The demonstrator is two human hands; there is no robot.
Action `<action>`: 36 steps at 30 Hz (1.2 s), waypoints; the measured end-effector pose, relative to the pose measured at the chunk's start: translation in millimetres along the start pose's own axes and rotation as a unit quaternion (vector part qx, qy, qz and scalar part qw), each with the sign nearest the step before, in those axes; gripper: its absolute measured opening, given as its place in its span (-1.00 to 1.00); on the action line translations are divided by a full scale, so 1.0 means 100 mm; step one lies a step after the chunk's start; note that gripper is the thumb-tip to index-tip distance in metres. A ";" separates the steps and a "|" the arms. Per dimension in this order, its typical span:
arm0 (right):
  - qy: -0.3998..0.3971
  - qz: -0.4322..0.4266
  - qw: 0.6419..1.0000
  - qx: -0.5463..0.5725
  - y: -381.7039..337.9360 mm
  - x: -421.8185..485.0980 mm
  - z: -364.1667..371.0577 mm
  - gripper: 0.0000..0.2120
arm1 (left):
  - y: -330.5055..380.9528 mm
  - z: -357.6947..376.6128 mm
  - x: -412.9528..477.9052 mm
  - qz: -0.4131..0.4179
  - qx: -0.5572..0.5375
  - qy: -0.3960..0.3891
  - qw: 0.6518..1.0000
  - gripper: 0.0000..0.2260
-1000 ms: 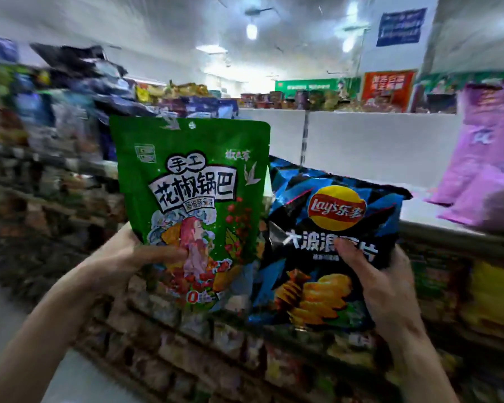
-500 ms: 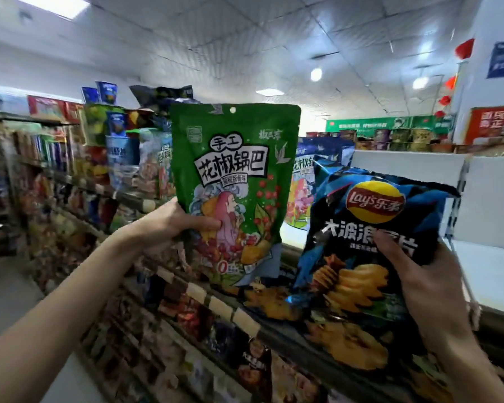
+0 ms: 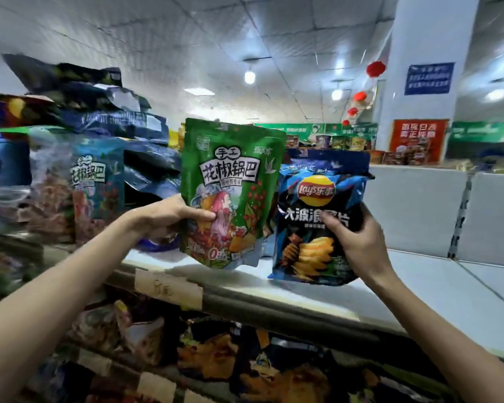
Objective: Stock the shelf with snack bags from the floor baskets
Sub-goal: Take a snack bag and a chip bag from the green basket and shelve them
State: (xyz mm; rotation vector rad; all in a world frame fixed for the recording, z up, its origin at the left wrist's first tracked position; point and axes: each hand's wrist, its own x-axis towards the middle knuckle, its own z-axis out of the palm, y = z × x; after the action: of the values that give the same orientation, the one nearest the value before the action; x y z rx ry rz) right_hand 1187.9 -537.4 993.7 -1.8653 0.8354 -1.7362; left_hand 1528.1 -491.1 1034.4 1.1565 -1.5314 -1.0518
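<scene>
— Head view, centre frame: what's the left hand point(image 3: 169, 216) got?
— Fingers clamped on a green snack bag point(image 3: 230, 193) reading 花椒锅巴, held upright over the white top shelf point(image 3: 437, 292).
— And right of centre?
— Right hand point(image 3: 358, 242) grips a dark blue Lay's乐事 chip bag point(image 3: 317, 225), its bottom edge near the shelf surface; contact unclear.

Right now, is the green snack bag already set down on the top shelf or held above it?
Held above it. The left hand grips the green snack bag upright, its bottom edge clear of the white shelf.
</scene>
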 end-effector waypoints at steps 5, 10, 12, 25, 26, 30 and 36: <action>0.005 0.082 0.997 -0.007 0.23 0.02 0.24 -0.58 | -0.41 -0.18 0.41 0.009 -0.013 -0.058 0.998 -0.31; 0.001 0.134 0.990 -0.034 0.21 0.00 0.20 -0.53 | -0.56 -0.27 0.59 0.028 -0.044 -0.092 0.994 -0.20; 0.001 0.157 0.986 -0.047 0.16 -0.06 0.18 -0.50 | -0.58 -0.28 0.64 0.034 -0.037 -0.098 0.994 -0.18; -0.091 0.206 0.968 -0.108 0.13 -0.26 -0.03 -0.42 | -0.80 -0.33 0.74 0.037 -0.051 -0.110 0.992 -0.19; -0.092 0.205 0.969 -0.103 0.14 -0.26 -0.05 -0.45 | -0.80 -0.33 0.73 0.033 -0.051 -0.107 0.992 -0.17; -0.104 0.205 0.969 -0.094 0.16 -0.25 -0.10 -0.49 | -0.80 -0.32 0.69 0.021 -0.051 -0.106 0.993 -0.11; -0.117 0.202 0.968 -0.096 0.21 -0.23 -0.14 -0.47 | -0.78 -0.28 0.63 0.006 -0.060 -0.103 0.993 -0.11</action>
State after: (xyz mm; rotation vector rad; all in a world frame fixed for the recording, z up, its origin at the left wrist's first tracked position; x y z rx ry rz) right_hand 1171.3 -535.5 964.2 -1.8127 1.2214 -1.1990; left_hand 1561.8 -570.2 976.3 0.9780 -1.6078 -1.2697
